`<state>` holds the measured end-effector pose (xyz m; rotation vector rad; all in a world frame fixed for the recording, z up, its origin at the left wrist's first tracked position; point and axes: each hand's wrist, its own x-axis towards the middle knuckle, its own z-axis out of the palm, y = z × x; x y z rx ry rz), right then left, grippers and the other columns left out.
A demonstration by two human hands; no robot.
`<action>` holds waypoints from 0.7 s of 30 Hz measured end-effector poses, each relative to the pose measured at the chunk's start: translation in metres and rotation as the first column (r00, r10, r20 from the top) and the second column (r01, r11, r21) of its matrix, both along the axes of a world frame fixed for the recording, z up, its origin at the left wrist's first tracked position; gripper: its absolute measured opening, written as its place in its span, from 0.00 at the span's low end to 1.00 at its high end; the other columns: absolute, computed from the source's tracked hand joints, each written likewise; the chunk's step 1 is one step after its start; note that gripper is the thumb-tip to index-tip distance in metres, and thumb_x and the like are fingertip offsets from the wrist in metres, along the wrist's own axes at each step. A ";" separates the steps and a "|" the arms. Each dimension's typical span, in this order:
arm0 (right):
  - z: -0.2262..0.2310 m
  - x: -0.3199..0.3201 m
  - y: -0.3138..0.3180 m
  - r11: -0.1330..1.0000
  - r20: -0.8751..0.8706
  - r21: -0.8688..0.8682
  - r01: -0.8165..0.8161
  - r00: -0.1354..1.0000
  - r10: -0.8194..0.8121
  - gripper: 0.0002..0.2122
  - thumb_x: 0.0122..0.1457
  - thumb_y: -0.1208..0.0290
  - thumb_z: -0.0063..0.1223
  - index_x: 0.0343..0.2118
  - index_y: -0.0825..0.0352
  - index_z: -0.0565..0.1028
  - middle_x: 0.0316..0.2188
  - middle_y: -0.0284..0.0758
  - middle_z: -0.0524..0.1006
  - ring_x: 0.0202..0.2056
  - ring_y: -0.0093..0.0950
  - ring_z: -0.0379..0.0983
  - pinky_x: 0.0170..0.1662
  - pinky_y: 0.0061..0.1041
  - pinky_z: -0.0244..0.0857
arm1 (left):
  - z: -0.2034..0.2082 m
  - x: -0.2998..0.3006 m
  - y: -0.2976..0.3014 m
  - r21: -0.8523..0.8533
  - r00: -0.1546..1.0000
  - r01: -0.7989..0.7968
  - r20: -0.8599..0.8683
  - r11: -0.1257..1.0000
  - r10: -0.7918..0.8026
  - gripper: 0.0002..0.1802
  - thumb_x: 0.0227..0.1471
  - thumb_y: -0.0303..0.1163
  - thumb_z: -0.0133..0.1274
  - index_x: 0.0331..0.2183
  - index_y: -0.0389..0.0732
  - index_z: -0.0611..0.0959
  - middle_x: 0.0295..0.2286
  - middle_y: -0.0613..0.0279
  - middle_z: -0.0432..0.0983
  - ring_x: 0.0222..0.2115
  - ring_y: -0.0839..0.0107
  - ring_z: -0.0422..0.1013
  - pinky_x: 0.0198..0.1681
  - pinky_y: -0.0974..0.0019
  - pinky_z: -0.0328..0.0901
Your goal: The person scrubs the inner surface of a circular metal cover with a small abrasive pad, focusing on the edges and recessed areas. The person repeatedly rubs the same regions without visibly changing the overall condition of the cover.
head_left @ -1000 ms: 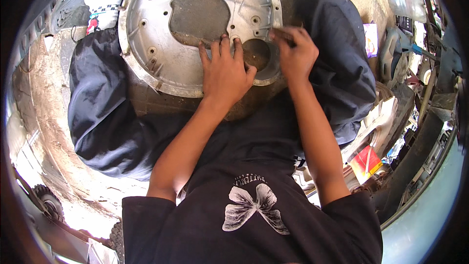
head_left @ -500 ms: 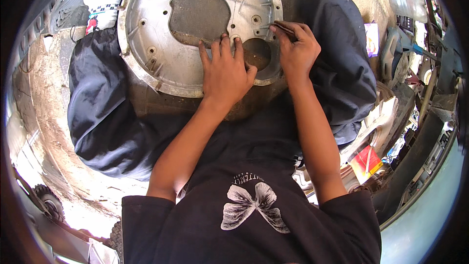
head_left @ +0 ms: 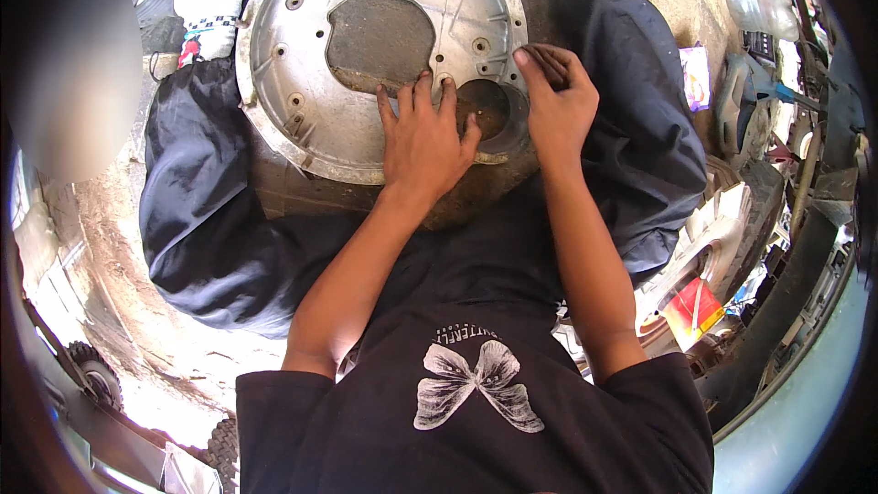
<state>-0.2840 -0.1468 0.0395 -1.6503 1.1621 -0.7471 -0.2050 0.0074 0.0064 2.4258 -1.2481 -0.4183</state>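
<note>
A round, bell-shaped metal housing (head_left: 305,152) lies between my legs, with a raised rim, bolt holes, a large irregular opening and a smaller round opening. My left hand (head_left: 421,142) rests on its near part, fingers spread, fingertips by the lower edge of the large opening. At the housing's right rim, my right hand (head_left: 560,101) is closed in a pinch, thumb toward the rim. Something thin and dark seems to sit between its fingers, but I cannot make out what. The round opening (head_left: 483,110) lies between the two hands.
My dark-trousered legs flank the housing. To the right are a clear plastic bottle (head_left: 761,5), a small purple packet (head_left: 695,78), a red and yellow box (head_left: 692,311) and assorted parts. A tyre (head_left: 94,373) stands at lower left. A large blurred shape (head_left: 73,64) covers the upper left.
The blurred shape has appeared at upper left. My right hand has shifted slightly, its fingers curling more. The housing's left side sits a little further right in view; my left hand stays on it.
</note>
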 end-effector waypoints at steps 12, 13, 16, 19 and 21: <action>0.017 0.003 0.065 0.912 0.018 -0.138 -0.385 0.920 0.391 0.20 0.50 0.83 0.65 0.49 0.67 0.81 0.45 0.46 0.80 0.48 0.48 0.81 0.51 0.41 0.76 | 0.049 0.010 0.025 -0.105 0.218 -0.668 -0.974 0.736 0.060 0.19 0.73 0.40 0.50 0.50 0.35 0.85 0.48 0.60 0.81 0.50 0.68 0.75 0.56 0.61 0.70; 0.017 0.003 0.067 0.912 0.051 -0.113 -0.395 0.914 0.402 0.21 0.49 0.83 0.66 0.50 0.67 0.81 0.45 0.47 0.80 0.48 0.49 0.81 0.51 0.41 0.76 | 0.049 0.013 0.027 -0.068 0.176 -0.695 -0.981 0.716 0.077 0.19 0.73 0.40 0.50 0.51 0.35 0.84 0.49 0.59 0.81 0.51 0.68 0.75 0.56 0.60 0.70; 0.016 0.004 0.072 0.905 0.147 -0.033 -0.425 0.893 0.425 0.22 0.50 0.81 0.66 0.51 0.67 0.80 0.46 0.49 0.79 0.48 0.50 0.81 0.53 0.41 0.75 | 0.040 0.019 0.032 0.003 0.070 -0.800 -0.993 0.600 0.098 0.25 0.68 0.37 0.47 0.57 0.31 0.80 0.52 0.54 0.80 0.52 0.65 0.76 0.57 0.56 0.71; 0.015 0.003 0.070 0.900 0.148 0.053 -0.432 0.895 0.421 0.22 0.52 0.77 0.68 0.52 0.67 0.80 0.48 0.49 0.79 0.49 0.49 0.81 0.54 0.42 0.75 | 0.028 0.030 0.046 -0.015 0.113 -0.778 -0.987 0.628 0.118 0.25 0.67 0.35 0.45 0.56 0.28 0.81 0.50 0.53 0.81 0.51 0.64 0.78 0.58 0.55 0.72; 0.015 0.004 0.070 0.920 0.152 0.108 -0.376 0.921 0.359 0.20 0.55 0.75 0.70 0.52 0.68 0.82 0.46 0.46 0.82 0.47 0.44 0.82 0.52 0.37 0.75 | 0.022 0.038 0.053 -0.068 0.122 -0.730 -0.992 0.680 0.031 0.23 0.66 0.33 0.46 0.54 0.28 0.83 0.47 0.53 0.83 0.48 0.64 0.80 0.56 0.56 0.73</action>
